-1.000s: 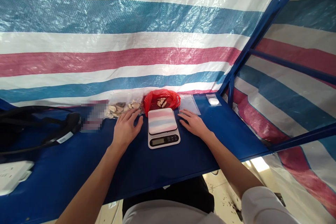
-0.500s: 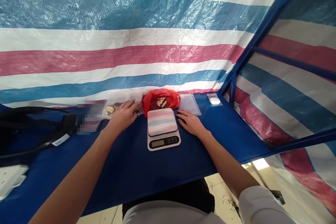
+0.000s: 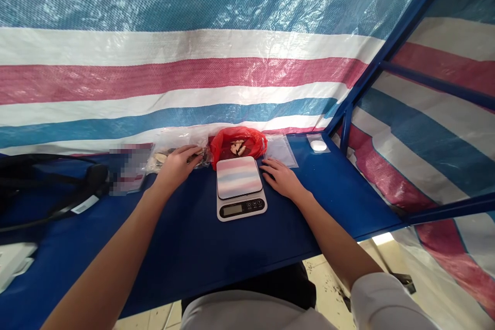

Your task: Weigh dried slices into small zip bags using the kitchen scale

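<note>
A kitchen scale (image 3: 240, 185) with a shiny, reflective top stands on the blue table, its dark display panel facing me. Behind it sits a red plastic bag (image 3: 218, 152), its mouth spread wide around a few pale dried pieces (image 3: 237, 148). My left hand (image 3: 178, 167) lies over a clear bag of pale and dark dried pieces (image 3: 159, 157), fingers stretched out and hiding part of it. On the scale's right, my right hand (image 3: 281, 178) rests on the table with its fingers apart and holds nothing. A flat clear zip bag (image 3: 284, 150) lies just beyond it.
A small clear bag with a white item (image 3: 318, 145) lies at the far right. Left are a blurred-out packet (image 3: 129, 170), a black strap-like device (image 3: 93, 180) and a white power socket (image 3: 15, 263). Striped sheeting (image 3: 174, 77) and a blue frame (image 3: 371, 72) bound the table.
The camera view has shifted slightly. My left hand's fingers have drawn closer together over the clear bag. My right hand, the scale and the red bag have stayed in place.
</note>
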`<state>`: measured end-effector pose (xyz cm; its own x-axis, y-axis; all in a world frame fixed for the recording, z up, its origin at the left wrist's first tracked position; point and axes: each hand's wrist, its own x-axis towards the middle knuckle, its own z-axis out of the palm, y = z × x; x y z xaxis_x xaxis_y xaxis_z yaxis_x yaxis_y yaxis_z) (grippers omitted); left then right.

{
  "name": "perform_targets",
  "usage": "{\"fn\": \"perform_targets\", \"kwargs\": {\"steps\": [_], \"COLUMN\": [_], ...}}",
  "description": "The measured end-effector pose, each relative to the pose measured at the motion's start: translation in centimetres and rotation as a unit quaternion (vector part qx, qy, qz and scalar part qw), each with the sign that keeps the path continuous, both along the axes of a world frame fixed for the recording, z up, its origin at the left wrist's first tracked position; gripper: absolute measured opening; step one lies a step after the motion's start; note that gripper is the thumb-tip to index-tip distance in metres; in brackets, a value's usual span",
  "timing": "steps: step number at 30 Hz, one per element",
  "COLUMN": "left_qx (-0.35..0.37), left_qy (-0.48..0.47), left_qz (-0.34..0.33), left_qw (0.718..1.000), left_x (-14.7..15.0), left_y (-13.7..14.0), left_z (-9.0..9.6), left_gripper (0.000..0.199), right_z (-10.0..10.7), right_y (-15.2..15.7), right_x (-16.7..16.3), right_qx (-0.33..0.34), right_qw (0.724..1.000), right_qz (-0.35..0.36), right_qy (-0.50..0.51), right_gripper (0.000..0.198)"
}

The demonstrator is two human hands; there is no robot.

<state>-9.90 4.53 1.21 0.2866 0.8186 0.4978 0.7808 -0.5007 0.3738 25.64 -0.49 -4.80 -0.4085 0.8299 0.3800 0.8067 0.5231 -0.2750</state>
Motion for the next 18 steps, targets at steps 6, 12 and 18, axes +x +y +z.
{"fn": "perform_targets", "kwargs": {"steps": [6, 12, 18], "left_qx": [-0.016, -0.001, 0.04], "left_qy": [-0.032, -0.061, -0.116], "left_qz": [0.022, 0.065, 0.098], "left_qw": [0.999, 0.996, 0.988], "left_x": [0.1, 0.3, 1.2], "left_y": [0.1, -0.1, -1.1], "left_z": [0.5, 1.1, 2.3], "left_gripper": [0.039, 0.039, 0.04], "right_z": [0.0, 0.0, 1.1], "right_y": [0.0, -0.1, -0.2], "right_x": [-0.1, -0.1, -0.2], "right_qx": [0.009, 0.039, 0.081], "right_qw": [1.0, 0.999, 0.996], "right_qz": [-0.001, 0.009, 0.018], "right_qy": [-0.003, 0.014, 0.032], "right_gripper": [0.033, 0.032, 0.031]}}
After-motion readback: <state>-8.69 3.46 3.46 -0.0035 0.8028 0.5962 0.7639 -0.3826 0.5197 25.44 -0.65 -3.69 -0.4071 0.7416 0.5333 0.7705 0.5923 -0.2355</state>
